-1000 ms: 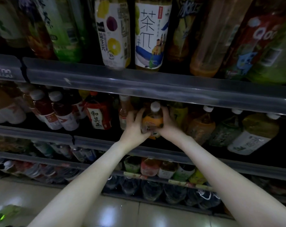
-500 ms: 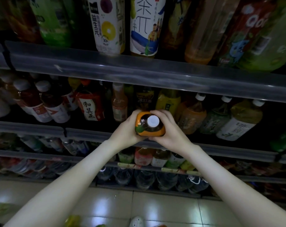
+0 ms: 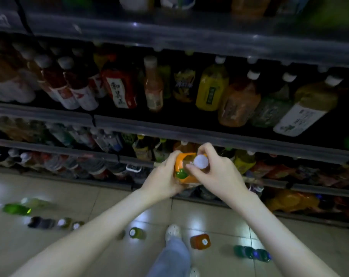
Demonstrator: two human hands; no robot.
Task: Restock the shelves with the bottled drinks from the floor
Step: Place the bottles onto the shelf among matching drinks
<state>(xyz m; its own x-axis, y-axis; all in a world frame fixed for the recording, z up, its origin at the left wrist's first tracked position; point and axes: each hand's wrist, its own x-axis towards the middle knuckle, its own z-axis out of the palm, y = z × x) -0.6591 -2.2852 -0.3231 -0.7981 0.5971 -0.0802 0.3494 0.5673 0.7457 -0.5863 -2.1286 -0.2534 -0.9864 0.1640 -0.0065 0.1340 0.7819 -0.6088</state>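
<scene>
Orange-labelled bottle point(image 3: 184, 168) held between both hands in front of the lower shelves, well above the floor point(image 3: 89, 196) and not yet on any shelf. Left hand point(image 3: 163, 177) wrapped round the body and underside; right hand point(image 3: 215, 172) closed over the shoulder, with fingertips point(image 3: 189, 167) pinching beside the white cap point(image 3: 200, 161). Both hands grasping, neither free.

Long axis running nearly along the line of sight: cap towards the camera and up, base away and down, tilted slightly so the label's green leaf mark faces left. Roughly upright, then, seen almost from above.

Likely troubles from here:
- A slip, since the right hand grips mostly the neck and cap; probably safer to keep the left hand under the base until the bottle stands on a shelf.
- Knocking neighbours. Just beyond the hands, the shelf point(image 3: 239, 148) looks tightly packed with yellow and green bottles point(image 3: 244, 160); pushing in at an angle could topple the front row.
- Catching the cap on the shelf rail above the hands, if lifted in without tilting.
- Tripping. Directly below the hands, a shoe point(image 3: 173, 232) and trouser leg point(image 3: 172, 256) among loose stock: a green-capped bottle point(image 3: 136, 233) to the left, an orange bottle point(image 3: 200, 241) just to the right, dark bottles point(image 3: 252, 252) further right, more in a row point(image 3: 55, 222) far left. A careless step could kick or roll one.

Dim, blurred view; label text unreadable.
</scene>
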